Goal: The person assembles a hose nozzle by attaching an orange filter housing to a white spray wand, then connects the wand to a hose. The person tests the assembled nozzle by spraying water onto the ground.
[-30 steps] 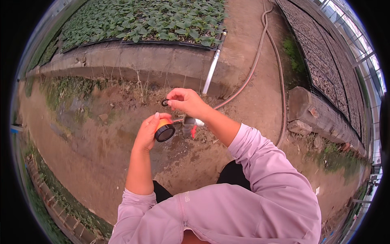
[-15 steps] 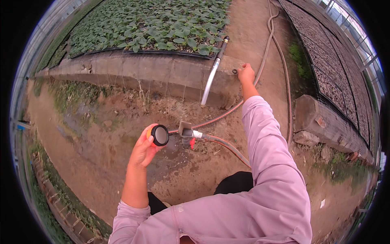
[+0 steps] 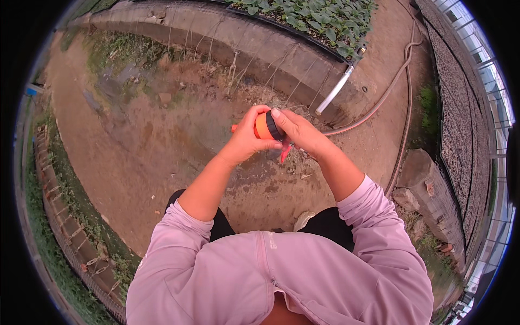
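In front of my body both hands meet on an orange watering nozzle head [image 3: 261,127] with a black rim. My left hand [image 3: 246,136] is wrapped round its orange body, with a small orange stub sticking out past the fingers on the left. My right hand [image 3: 299,132] grips the black rim from the right, palm over the front face, which is hidden. Just below the hands a red valve handle [image 3: 285,151] shows; the rest of the valve is mostly covered by them. A silver metal tube [image 3: 336,91] leans over the concrete ledge [image 3: 300,76] beyond.
A small dark ring [image 3: 364,89] lies on the ledge right of the tube. Green seedlings [image 3: 319,21] fill the raised bed behind. A long hose [image 3: 374,112] runs along the dirt path, and concrete blocks [image 3: 428,176] edge the right-hand bed.
My right hand has come back from beside the dark ring on the ledge to the nozzle head. My left hand has turned the head, so its grey face no longer shows. The view has shifted.
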`<state>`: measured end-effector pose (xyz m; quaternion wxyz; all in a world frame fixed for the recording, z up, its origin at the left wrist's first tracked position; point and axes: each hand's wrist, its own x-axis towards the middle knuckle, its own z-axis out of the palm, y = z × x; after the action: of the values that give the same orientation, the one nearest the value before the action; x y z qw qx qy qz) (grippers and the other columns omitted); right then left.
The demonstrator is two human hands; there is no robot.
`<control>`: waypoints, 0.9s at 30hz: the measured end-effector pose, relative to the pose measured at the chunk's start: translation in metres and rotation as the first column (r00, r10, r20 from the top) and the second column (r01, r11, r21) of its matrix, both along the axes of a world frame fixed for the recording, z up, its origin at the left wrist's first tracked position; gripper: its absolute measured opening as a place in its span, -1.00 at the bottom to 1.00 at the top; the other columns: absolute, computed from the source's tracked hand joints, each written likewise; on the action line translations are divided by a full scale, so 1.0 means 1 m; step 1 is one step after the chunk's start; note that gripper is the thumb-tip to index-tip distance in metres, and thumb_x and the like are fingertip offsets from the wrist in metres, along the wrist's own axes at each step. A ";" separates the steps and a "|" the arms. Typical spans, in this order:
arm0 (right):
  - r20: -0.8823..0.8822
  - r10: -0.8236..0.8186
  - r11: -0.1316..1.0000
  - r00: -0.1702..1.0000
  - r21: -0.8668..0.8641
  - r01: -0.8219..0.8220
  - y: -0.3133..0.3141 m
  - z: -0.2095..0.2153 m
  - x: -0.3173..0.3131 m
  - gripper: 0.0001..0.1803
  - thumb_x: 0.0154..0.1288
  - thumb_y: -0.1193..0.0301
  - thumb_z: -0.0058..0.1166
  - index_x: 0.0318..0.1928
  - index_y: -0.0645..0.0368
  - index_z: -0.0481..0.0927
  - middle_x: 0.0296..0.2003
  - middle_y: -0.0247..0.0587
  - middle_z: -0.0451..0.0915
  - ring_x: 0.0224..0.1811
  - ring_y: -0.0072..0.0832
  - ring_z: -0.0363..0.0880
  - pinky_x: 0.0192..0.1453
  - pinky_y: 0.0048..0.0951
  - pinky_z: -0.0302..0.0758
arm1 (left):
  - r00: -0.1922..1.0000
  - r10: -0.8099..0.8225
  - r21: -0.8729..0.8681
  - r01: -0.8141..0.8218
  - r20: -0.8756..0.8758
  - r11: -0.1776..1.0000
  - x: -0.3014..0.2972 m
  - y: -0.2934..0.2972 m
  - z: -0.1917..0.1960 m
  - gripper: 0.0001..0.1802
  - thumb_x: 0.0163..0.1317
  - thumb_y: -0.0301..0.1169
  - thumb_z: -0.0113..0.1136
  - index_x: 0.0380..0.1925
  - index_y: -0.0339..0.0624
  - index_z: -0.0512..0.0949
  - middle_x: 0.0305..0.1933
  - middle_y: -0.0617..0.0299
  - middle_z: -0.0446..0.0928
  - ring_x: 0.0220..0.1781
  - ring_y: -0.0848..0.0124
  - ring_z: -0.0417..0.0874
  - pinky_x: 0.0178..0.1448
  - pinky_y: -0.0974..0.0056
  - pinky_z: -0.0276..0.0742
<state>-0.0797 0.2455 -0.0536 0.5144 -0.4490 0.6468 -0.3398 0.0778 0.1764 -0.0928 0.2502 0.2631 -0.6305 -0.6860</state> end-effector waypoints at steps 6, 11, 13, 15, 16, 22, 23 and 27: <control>-0.407 -0.118 0.992 0.906 0.000 0.129 -0.025 -0.043 0.034 -0.27 0.26 -0.18 -0.30 -0.01 0.29 0.46 -0.19 0.16 0.55 -0.07 0.02 0.50 0.05 -0.20 0.39 | 0.866 0.197 -0.523 0.084 0.459 0.848 0.008 0.009 -0.004 -0.17 -0.27 -0.37 0.48 0.04 -0.20 0.22 0.06 -0.07 0.36 0.05 -0.02 0.44 0.03 0.08 0.43; -0.264 -0.413 0.910 0.872 -0.076 0.408 -0.027 -0.075 0.062 -0.34 0.25 -0.11 -0.24 -0.11 0.29 0.54 -0.15 0.18 0.54 -0.01 -0.01 0.47 0.11 -0.20 0.33 | 0.882 0.339 -0.724 0.003 0.327 0.690 0.010 0.011 -0.035 -0.38 -0.10 -0.48 0.26 0.00 -0.24 0.22 -0.05 -0.05 0.34 -0.07 -0.06 0.44 -0.05 0.04 0.44; -0.202 -0.486 0.870 0.850 -0.017 0.493 -0.032 -0.079 0.068 -0.36 0.23 -0.09 -0.20 -0.13 0.30 0.54 -0.14 0.17 0.53 -0.01 -0.03 0.48 0.10 -0.20 0.34 | 0.870 0.356 -0.721 -0.002 0.340 0.693 0.012 0.016 -0.045 -0.43 -0.06 -0.48 0.21 0.00 -0.23 0.24 -0.05 -0.06 0.33 -0.07 -0.06 0.43 -0.05 0.04 0.43; -0.183 -0.559 0.820 0.809 0.023 0.572 -0.036 -0.091 0.075 -0.39 0.21 -0.06 -0.15 -0.14 0.30 0.54 -0.14 0.14 0.53 -0.02 -0.05 0.48 0.09 -0.20 0.35 | 0.848 0.360 -0.699 0.017 0.389 0.715 0.011 0.019 -0.045 -0.47 -0.01 -0.47 0.16 0.01 -0.23 0.24 -0.05 -0.08 0.32 -0.07 -0.06 0.43 -0.05 0.05 0.43; -0.199 -0.582 0.802 0.789 0.018 0.597 -0.037 -0.095 0.075 -0.40 0.21 -0.05 -0.14 -0.16 0.30 0.55 -0.15 0.13 0.54 -0.03 -0.06 0.49 0.08 -0.20 0.35 | 0.833 0.354 -0.676 0.033 0.426 0.736 0.009 0.019 -0.045 -0.48 0.02 -0.47 0.14 0.01 -0.24 0.24 -0.05 -0.08 0.32 -0.06 -0.06 0.43 -0.05 0.05 0.43; -0.250 -0.602 0.788 0.759 -0.032 0.614 -0.038 -0.093 0.072 -0.53 0.15 0.04 -0.05 -0.28 0.24 0.57 -0.23 0.05 0.55 -0.10 -0.09 0.50 0.02 -0.20 0.38 | 0.800 0.348 -0.618 0.036 0.489 0.785 0.002 0.017 -0.054 -0.55 0.08 -0.40 0.08 -0.02 -0.26 0.25 -0.07 -0.13 0.39 -0.05 -0.05 0.46 -0.07 0.04 0.43; -0.255 -0.594 0.797 0.763 -0.052 0.602 -0.038 -0.095 0.071 -0.56 0.13 0.06 -0.03 -0.30 0.24 0.56 -0.24 0.03 0.55 -0.12 -0.09 0.50 0.01 -0.20 0.38 | 0.805 0.339 -0.615 0.041 0.488 0.788 0.002 0.016 -0.052 -0.56 0.09 -0.39 0.08 -0.03 -0.27 0.26 -0.08 -0.14 0.41 -0.06 -0.05 0.47 -0.08 0.03 0.43; -0.319 -0.560 0.829 0.765 -0.208 0.520 -0.041 -0.089 0.079 -0.65 0.08 0.16 0.01 -0.36 0.24 0.56 -0.29 0.00 0.55 -0.16 -0.11 0.50 -0.02 -0.21 0.39 | 0.797 0.353 -0.528 -0.051 0.490 0.848 0.006 0.018 -0.041 -0.63 0.07 -0.36 0.10 -0.17 -0.28 0.24 -0.19 -0.13 0.46 -0.20 -0.06 0.54 -0.18 -0.01 0.47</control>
<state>-0.0008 0.2040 -0.1429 0.2400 -0.3260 0.8135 -0.4176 0.0834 0.1948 -0.1336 0.1825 0.4520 -0.7950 -0.3612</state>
